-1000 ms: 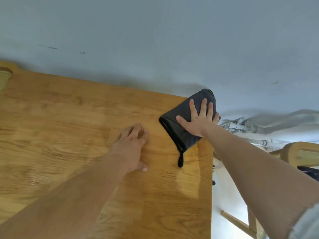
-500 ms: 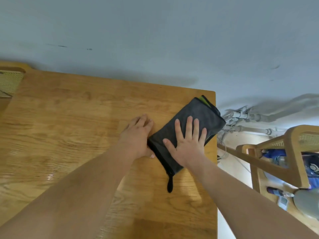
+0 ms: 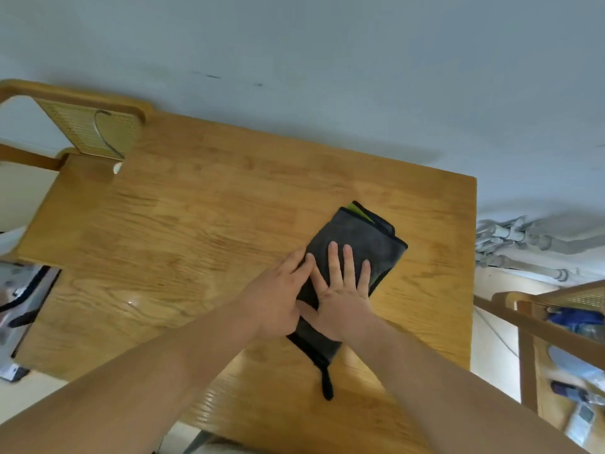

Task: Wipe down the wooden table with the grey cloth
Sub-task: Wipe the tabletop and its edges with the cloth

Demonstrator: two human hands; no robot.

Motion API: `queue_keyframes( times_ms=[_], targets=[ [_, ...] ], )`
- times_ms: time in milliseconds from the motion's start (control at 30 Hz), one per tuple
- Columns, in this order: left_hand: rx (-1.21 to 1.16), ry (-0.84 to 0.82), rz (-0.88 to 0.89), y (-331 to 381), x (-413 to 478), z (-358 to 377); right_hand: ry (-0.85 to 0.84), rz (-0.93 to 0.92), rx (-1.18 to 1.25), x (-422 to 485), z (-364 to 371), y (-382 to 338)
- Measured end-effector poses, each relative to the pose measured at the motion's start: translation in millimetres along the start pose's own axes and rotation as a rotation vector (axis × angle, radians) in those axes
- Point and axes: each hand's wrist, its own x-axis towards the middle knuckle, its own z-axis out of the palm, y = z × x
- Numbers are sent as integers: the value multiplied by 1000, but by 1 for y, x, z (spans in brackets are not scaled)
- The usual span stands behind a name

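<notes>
While both hands (image 3: 314,299) lie flat, they press the grey cloth (image 3: 370,244).

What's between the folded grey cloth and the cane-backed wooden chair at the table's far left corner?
Nothing but bare wooden table lies between the grey cloth and the cane-backed chair; the head view shows it.

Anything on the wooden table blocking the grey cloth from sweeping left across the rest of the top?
Nothing visible does. The right hand presses flat on the grey cloth, with the left hand at the cloth's left edge. The wooden table shows only wood grain to the left. The chair stands past the far left corner, off the top.
</notes>
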Motion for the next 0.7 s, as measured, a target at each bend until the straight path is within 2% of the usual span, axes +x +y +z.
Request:
queue_keyframes(
  times_ms=[167,267,333,400,533,700],
  targets=[
    [-65,197,-100,-23,5,-5,-4,-229,-103,59,-43,-7],
    [-31,195,-105,-29,22,-5,158,-317,134,63,-61,12],
    [71,113,-25,-28,36,1,382,-214,313,50,-64,32],
    [244,47,79,-29,52,8,586,-79,353,34,-66,50],
    [387,6,204,-37,114,-26,595,66,382,21,-76,70],
    [404,-30,98,-19,214,-104,584,151,504,22,-86,79]
  ],
)
